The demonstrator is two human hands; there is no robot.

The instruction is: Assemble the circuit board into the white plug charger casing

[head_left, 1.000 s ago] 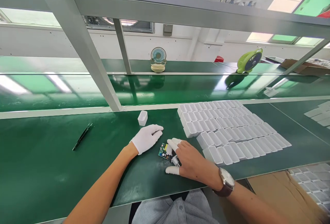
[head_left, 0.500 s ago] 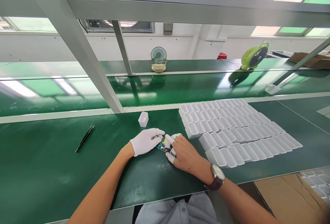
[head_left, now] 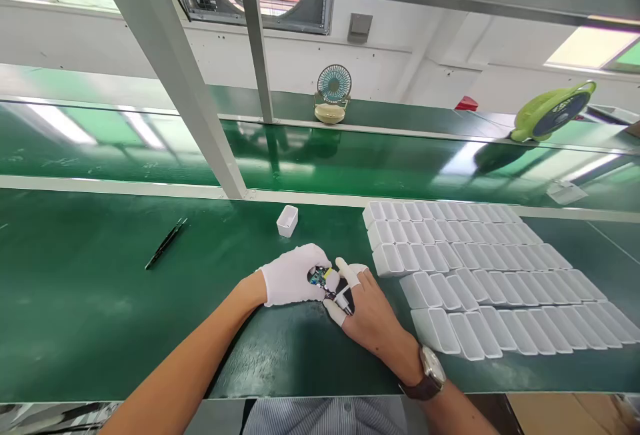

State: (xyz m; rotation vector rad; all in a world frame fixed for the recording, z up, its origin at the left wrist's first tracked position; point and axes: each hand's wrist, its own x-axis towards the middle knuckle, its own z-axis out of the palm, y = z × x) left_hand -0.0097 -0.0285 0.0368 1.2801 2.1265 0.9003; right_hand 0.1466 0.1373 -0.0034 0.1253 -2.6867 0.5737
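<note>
Both hands meet over a small circuit board point(head_left: 317, 277) on the green table point(head_left: 100, 315): gloved left hand point(head_left: 293, 276) pinches it, right hand point(head_left: 365, 311) grips a small white part point(head_left: 343, 301) against it; fitting calls for fine alignment

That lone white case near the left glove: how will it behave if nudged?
The lone white case looks thin-walled and hollow, so probably very light. It stands upright on a smooth green belt, so it would likely slide, or tip if pushed high.

The left hand point(head_left: 293, 276) is being covered by a white cloth glove. Smooth white plastic is being shown by the cases point(head_left: 480, 275), a glossy green surface by the tabletop point(head_left: 90, 301), black metal by the tweezers point(head_left: 166, 243).
</note>
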